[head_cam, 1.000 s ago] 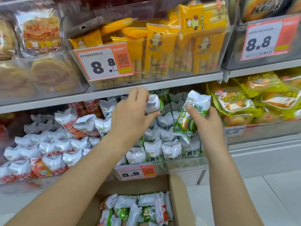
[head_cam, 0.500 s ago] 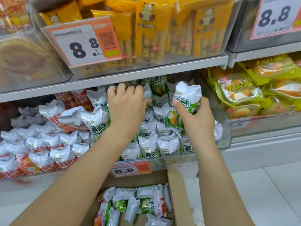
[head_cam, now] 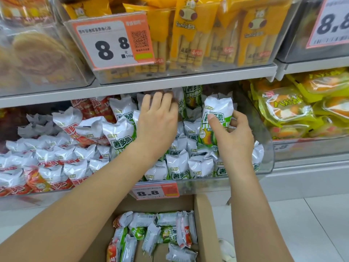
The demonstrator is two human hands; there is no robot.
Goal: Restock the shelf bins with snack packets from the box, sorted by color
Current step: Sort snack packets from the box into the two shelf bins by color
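My right hand (head_cam: 235, 142) pinches a green-and-white snack packet (head_cam: 217, 110) and holds it upright over the right side of the clear bin of green packets (head_cam: 264, 148). My left hand (head_cam: 156, 121) reaches deep into the same bin with fingers stretched out, fingertips blurred against the packets at the back under the shelf. To the left lies the bin of red-and-white packets (head_cam: 37, 167). Below, the open cardboard box (head_cam: 204, 224) holds several mixed red and green packets (head_cam: 156, 229).
The shelf board (head_cam: 170, 84) hangs low over the bins. Above it stands a bin of yellow stick packs (head_cam: 207, 35) with a price tag (head_cam: 113, 42). Yellow-green packets (head_cam: 287, 110) fill the bin to the right. White floor tiles (head_cam: 311, 224) lie right of the box.
My left hand let go of the white packet it pinched and pushed further back into the green bin. My right hand kept its green packet. The view moved closer to the shelf.
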